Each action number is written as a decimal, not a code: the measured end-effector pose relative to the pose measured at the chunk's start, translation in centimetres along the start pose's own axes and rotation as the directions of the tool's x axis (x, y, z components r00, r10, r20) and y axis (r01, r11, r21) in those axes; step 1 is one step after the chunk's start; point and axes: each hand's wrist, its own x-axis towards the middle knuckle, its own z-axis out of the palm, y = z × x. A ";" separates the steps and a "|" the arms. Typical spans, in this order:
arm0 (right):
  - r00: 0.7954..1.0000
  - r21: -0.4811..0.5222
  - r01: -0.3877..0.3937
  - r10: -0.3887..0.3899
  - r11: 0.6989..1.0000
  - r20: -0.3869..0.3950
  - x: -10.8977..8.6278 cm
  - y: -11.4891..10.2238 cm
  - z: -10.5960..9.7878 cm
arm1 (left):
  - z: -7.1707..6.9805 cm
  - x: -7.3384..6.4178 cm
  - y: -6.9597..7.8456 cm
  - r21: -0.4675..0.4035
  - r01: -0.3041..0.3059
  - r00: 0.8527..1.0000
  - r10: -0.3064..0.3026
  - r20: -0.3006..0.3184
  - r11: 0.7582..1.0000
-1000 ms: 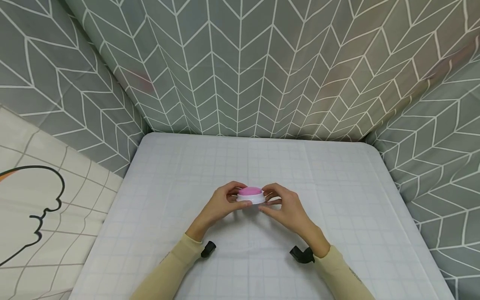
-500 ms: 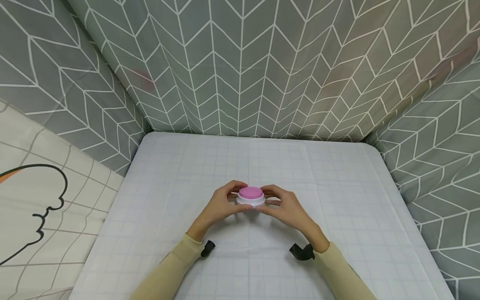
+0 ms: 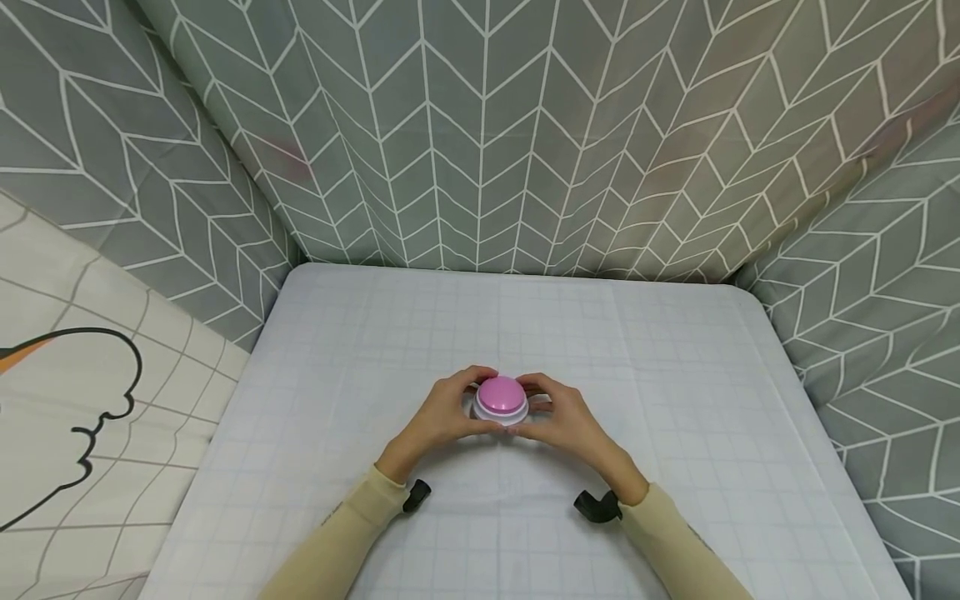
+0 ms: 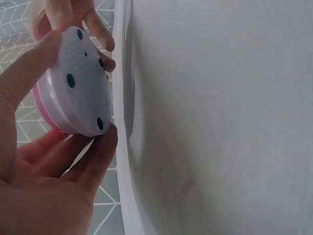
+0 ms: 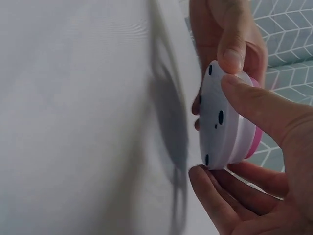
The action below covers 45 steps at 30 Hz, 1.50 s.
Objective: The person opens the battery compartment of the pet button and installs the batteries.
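Observation:
A round push button (image 3: 502, 396) with a pink domed top and a white base is held just above the table. Its pink side faces up, tilted slightly toward me. My left hand (image 3: 448, 408) grips its left side, thumb at the front edge and fingers round the far side. On the opposite side my right hand (image 3: 562, 419) grips it the same way, and the two thumbs nearly meet. In the left wrist view the button's white underside (image 4: 85, 88) shows dark round feet and a patch of tiny holes. The right wrist view shows the base (image 5: 222, 122) clear of the surface.
A white table (image 3: 390, 325) with a faint grid spreads beneath the hands. Grey curtains with white zigzag lines (image 3: 510, 150) stand behind it and along the sides. At the left hangs a white checked cloth (image 3: 165, 417) with a cartoon outline. Black wrist cameras (image 3: 597, 506) sit at both cuffs.
The button has tipped so more of its pink top shows to the head view, and it has come slightly nearer. My right thumb has closed in on its front edge.

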 end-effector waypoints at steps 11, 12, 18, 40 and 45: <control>0.999 -0.036 0.020 -0.021 0.999 -0.028 0.0 1.0 1.1 | 0.1 0.0 -0.1 0.072 0.016 1.000 -0.017 0.024 0.997; 0.999 -0.038 0.018 -0.020 0.999 -0.029 0.0 1.1 1.1 | 0.1 0.0 -0.1 0.072 0.012 1.000 -0.014 0.023 0.997; 0.997 -0.046 0.063 -0.065 0.997 -0.041 0.0 1.3 1.4 | 0.2 -0.1 -0.2 0.086 0.001 1.000 -0.004 0.030 0.996; 0.995 -0.199 0.060 -0.074 0.978 -0.064 -0.7 1.3 1.4 | 0.8 -0.2 -0.4 0.175 -0.027 0.998 0.016 0.065 0.984; 0.996 -0.216 0.051 -0.065 0.975 -0.059 -0.7 1.3 1.3 | 0.6 -0.3 -0.4 0.191 -0.023 0.997 0.009 0.077 0.981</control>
